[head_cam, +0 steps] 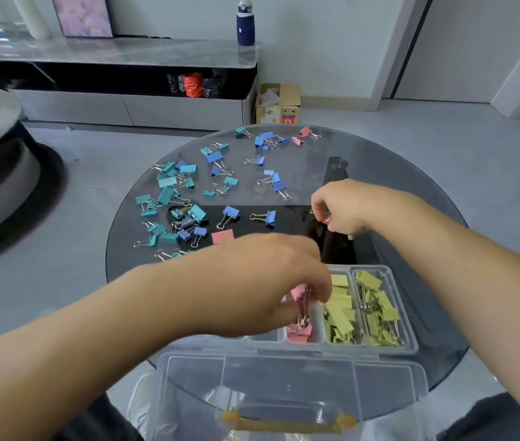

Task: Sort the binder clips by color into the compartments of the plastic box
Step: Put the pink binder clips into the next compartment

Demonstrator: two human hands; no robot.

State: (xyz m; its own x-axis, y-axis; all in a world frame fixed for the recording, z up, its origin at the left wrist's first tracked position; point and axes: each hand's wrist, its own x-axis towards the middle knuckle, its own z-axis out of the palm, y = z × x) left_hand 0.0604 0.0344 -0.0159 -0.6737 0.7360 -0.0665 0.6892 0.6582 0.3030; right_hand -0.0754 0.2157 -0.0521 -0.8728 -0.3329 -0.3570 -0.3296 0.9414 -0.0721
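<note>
Head view is showing the left hand [284, 281] hanging over the box [411, 345], its fingers curling round a small bunch of pink clips [301, 302] just above the pink compartment [319, 326], where one pink clip is already lying. The right hand [343, 208] is hovering low over the table [411, 192], fingers bending down and seemingly pinching something pinkish, though blur is making that uncertain. Yellow clips [341, 313] are filling the two compartments to the right. Teal clips [166, 183] and blue clips [271, 214] are lying loose on the table, and a loose pink clip [222, 236] is sitting just beyond the left wrist.

For a clean drop, the left hand should be sinking low into the pink compartment before its fingers are loosening. It should also be staying clear of the divider beside the yellow clips. The wire handles are looking tangled, so a slow release is likely serving better than a toss.
</note>
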